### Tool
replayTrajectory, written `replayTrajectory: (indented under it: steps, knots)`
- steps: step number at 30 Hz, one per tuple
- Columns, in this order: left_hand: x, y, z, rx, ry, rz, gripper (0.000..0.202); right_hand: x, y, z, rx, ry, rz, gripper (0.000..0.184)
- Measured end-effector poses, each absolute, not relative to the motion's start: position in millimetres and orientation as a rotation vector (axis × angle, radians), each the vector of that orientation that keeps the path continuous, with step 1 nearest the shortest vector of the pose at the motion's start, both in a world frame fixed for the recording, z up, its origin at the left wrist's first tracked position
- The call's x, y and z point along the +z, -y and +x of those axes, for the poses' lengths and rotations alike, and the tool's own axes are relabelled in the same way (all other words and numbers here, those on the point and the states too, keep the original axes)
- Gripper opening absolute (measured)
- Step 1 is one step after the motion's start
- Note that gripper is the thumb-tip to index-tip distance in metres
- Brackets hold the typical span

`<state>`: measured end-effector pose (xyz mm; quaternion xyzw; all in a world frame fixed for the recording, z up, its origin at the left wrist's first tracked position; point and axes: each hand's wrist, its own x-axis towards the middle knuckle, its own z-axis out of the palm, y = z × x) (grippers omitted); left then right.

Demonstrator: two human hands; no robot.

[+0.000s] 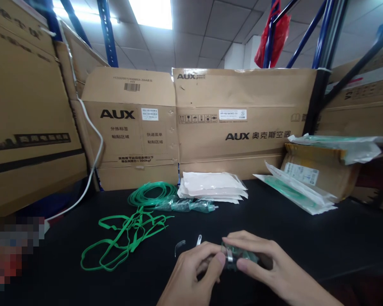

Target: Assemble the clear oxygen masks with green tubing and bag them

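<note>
Foremost, green translucent piece (249, 256): lay between both hands, right of centre and over the near part of the black table (268, 219); was too much covered by fingers for telling its full shape.
Silver strip (230, 255): ran across the piece toward its left end, just beside the left thumb.
Left hand (196, 268): pinched the left end of the piece between thumb and index finger, with the other fingers largely hidden.
Right hand (272, 261): pinched the right part of the piece, with thumb on the near side and fingers along the far edge.
Slotted metal strip (198, 240): lay just beyond the left hand, apart from the piece.
Clear bent part (179, 244): lay left of the slotted metal strip, near the left hand.
Green bands (132, 238): lay loosely tangled, well to the left of both hands.
Green tubing (151, 193): lay coiled behind the bands.
Bagged green parts (183, 205): lay in a row before the white packets (212, 187), beyond the hands.
</note>
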<state>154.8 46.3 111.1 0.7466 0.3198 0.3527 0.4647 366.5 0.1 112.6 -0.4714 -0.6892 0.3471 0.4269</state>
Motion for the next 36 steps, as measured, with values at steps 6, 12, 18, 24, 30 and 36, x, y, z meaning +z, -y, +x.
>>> replayTrajectory:
  steps: [6, 12, 18, 24, 30, 36]
  knots:
    - [102, -45, 157, 0.755, -0.816, 1.739, 0.024, 108, -4, 368, 0.908, 1.749, -1.092, 0.042]
    - [104, -43, 156, 0.831, -0.828, 1.938, 0.023, 102, -1, 369, 0.849, 1.729, -1.2, 0.047]
    - [100, -40, 159, 1.011, -0.85, 2.128, 0.017, 95, 0, 351, 0.715, 1.71, -1.215, 0.038]
    - [86, -37, 163, 1.075, -0.882, 1.879, 0.01, 83, -6, 343, 0.502, 1.623, -1.251, 0.035]
    - [81, -39, 164, 1.225, -0.723, 2.062, 0.016, 85, -5, 347, 0.342, 1.733, -1.243, 0.033]
    - [90, -41, 156, 1.151, -0.862, 2.148, 0.014, 91, -1, 340, 0.132, 2.031, -1.191, 0.035]
